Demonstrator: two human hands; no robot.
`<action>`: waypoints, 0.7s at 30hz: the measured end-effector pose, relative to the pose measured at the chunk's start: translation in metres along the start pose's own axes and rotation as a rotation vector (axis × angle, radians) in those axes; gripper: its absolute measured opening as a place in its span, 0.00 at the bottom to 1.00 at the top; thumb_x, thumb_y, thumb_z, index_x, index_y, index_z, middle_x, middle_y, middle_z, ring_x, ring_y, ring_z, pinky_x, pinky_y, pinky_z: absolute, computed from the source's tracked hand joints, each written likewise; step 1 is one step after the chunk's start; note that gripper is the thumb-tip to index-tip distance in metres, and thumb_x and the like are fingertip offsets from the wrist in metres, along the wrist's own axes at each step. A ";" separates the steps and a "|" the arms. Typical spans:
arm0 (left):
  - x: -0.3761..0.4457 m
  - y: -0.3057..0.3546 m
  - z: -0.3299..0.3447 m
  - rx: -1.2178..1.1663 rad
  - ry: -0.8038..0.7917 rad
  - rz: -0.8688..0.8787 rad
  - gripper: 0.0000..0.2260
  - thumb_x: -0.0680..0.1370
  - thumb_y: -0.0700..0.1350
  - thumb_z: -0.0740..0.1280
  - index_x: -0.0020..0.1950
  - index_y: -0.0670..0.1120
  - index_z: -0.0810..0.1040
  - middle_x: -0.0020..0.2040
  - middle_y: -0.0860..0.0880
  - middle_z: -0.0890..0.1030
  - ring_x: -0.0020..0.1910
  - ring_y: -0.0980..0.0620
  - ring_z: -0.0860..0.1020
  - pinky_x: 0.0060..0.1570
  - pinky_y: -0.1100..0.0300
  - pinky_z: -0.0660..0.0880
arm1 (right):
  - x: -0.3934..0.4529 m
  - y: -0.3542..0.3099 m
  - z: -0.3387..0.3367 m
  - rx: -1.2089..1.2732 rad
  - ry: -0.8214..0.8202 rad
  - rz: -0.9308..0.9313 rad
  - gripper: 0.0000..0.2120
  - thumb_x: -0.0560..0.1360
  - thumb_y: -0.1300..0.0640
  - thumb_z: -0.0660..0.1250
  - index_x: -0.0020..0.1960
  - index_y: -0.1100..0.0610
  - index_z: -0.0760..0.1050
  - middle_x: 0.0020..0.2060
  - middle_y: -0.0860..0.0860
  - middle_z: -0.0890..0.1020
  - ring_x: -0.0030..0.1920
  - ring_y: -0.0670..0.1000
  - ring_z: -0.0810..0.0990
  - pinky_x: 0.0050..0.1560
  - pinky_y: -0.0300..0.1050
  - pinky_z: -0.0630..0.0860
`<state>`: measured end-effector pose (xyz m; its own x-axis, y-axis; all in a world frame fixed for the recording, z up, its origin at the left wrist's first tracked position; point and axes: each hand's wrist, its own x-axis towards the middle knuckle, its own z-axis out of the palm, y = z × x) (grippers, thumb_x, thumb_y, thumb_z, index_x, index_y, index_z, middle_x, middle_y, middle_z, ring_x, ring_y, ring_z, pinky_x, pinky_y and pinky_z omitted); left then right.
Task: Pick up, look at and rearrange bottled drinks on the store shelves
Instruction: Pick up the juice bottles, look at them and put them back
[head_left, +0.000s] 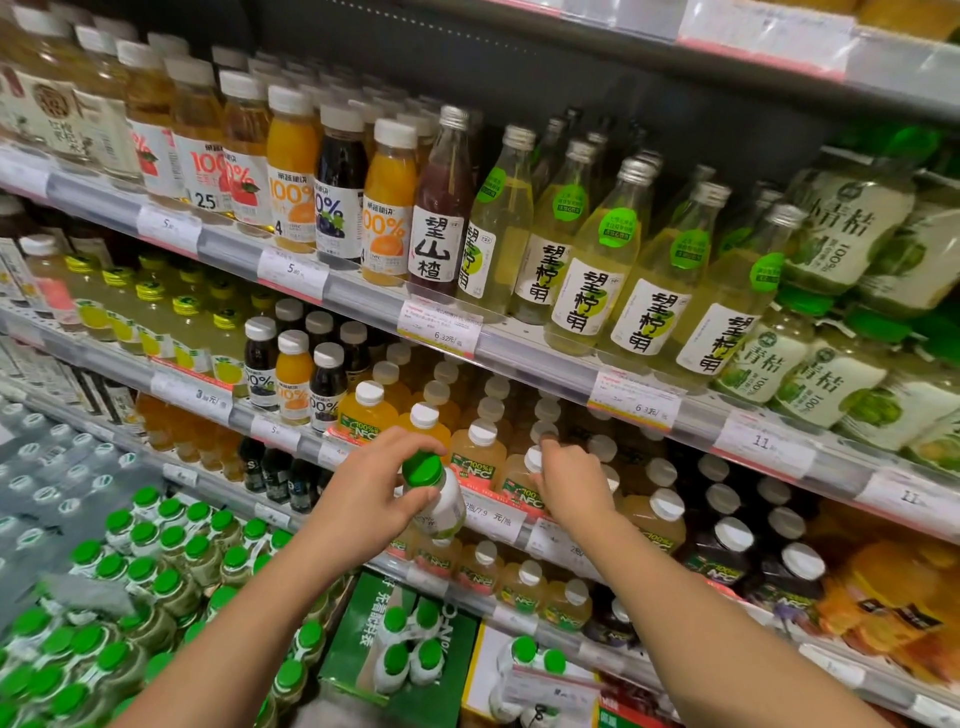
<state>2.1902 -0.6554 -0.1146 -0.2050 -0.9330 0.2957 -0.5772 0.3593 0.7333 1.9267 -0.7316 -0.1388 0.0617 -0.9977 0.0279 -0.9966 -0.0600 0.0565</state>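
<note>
My left hand (370, 488) grips a small white bottle with a green cap (439, 493), held tilted in front of the third shelf. My right hand (569, 480) reaches into that shelf, fingers around the white cap of a pale yellow NFC juice bottle (522, 480) in the front row. Other NFC juice bottles (477, 454) with white caps stand beside and behind it.
The shelf above holds glass lemon drink bottles (584, 291) and orange and dark juice bottles (388, 208). Dark NFC bottles (727, 556) stand to the right. Below left are packs of green-capped bottles (156, 571) and a green carton (410, 644). Price-tag rails (634, 400) edge each shelf.
</note>
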 end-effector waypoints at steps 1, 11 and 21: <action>-0.001 0.001 0.001 0.000 -0.004 -0.002 0.18 0.75 0.44 0.75 0.61 0.59 0.77 0.55 0.65 0.74 0.56 0.64 0.75 0.51 0.73 0.71 | 0.000 -0.002 0.001 -0.012 0.000 0.007 0.17 0.82 0.51 0.68 0.66 0.58 0.73 0.54 0.56 0.85 0.53 0.59 0.84 0.51 0.52 0.80; 0.001 0.026 0.001 0.017 -0.001 0.025 0.17 0.74 0.47 0.76 0.60 0.60 0.77 0.56 0.65 0.74 0.55 0.61 0.76 0.54 0.60 0.77 | -0.018 0.010 -0.015 0.280 -0.050 0.025 0.27 0.79 0.41 0.69 0.70 0.57 0.71 0.60 0.54 0.81 0.60 0.56 0.81 0.51 0.48 0.76; 0.017 0.092 0.021 0.030 -0.033 0.072 0.18 0.73 0.56 0.75 0.59 0.62 0.74 0.49 0.60 0.79 0.46 0.60 0.78 0.44 0.63 0.75 | -0.093 0.046 -0.078 0.910 -0.271 -0.252 0.27 0.71 0.43 0.79 0.67 0.48 0.77 0.59 0.46 0.83 0.52 0.42 0.84 0.61 0.46 0.81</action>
<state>2.1173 -0.6385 -0.0554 -0.2727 -0.9050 0.3265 -0.5834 0.4254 0.6919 1.8793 -0.6391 -0.0614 0.3766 -0.9192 -0.1156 -0.6244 -0.1597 -0.7646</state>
